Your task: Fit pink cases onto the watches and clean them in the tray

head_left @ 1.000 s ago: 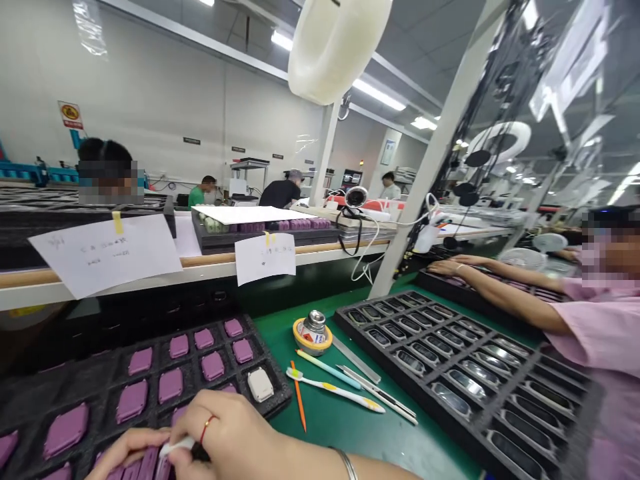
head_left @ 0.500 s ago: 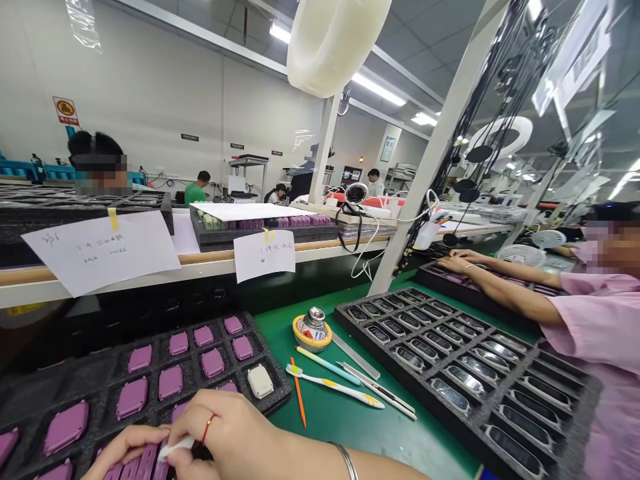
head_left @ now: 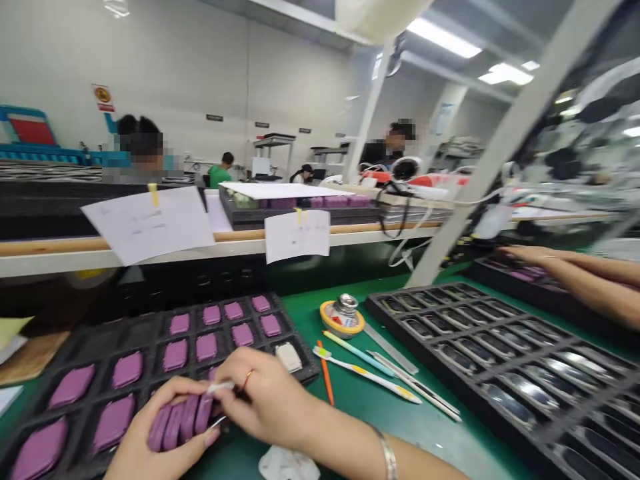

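My left hand (head_left: 163,433) is wrapped round a row of several purple cases (head_left: 180,424), held side by side above the black foam tray (head_left: 145,357). At their right end, my right hand (head_left: 265,393) pinches a small white cloth (head_left: 221,387) against the last case. A thin shiny edge shows under that case; what it is I cannot make out. More purple cases (head_left: 206,347) and one white case (head_left: 289,358) sit in the tray's compartments. Below my right wrist a crumpled white wipe (head_left: 289,463) lies on the green mat.
Right of the tray are a yellow-rimmed dish (head_left: 342,319) with a metal-topped container, a toothbrush (head_left: 367,375), an orange stick (head_left: 326,381) and thin tools. A black tray of oval frames (head_left: 480,340) stands farther right. Another person's hands (head_left: 535,255) work beyond it.
The view has swung left and down. The purple cases, held in my left hand, now show more fully, and the crumpled wipe has come into view.
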`<action>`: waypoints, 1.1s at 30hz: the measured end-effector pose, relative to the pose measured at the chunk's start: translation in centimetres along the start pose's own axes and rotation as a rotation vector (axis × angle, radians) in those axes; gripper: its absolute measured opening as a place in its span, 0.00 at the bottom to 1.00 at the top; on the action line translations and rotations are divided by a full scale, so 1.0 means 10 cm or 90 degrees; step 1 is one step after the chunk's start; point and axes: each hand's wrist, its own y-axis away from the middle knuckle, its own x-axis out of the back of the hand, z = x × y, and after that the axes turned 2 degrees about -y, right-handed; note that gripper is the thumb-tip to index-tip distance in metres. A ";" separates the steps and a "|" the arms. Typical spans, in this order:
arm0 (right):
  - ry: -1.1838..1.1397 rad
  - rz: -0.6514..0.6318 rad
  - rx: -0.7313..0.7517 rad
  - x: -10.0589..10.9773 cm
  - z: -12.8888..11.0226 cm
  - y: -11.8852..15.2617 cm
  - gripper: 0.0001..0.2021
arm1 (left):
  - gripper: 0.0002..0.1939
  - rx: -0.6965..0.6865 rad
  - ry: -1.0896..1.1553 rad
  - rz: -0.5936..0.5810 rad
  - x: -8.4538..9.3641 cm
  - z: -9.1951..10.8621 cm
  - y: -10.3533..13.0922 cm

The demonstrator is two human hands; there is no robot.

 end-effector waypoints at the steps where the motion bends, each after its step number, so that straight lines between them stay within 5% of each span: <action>1: -0.015 0.009 -0.017 0.03 0.01 -0.01 0.03 | 0.17 0.006 0.021 -0.011 0.00 0.04 0.01; 8: -0.097 0.053 -0.103 0.23 0.08 -0.11 0.02 | 0.18 0.053 0.201 -0.127 0.06 0.08 0.07; 18: -0.012 -0.065 0.077 0.11 -0.16 0.02 0.07 | 0.19 0.038 0.146 -0.134 0.06 0.05 0.03; 33: -0.198 -0.059 -0.086 0.11 -0.03 -0.02 0.05 | 0.19 0.038 0.133 -0.160 0.06 0.07 0.05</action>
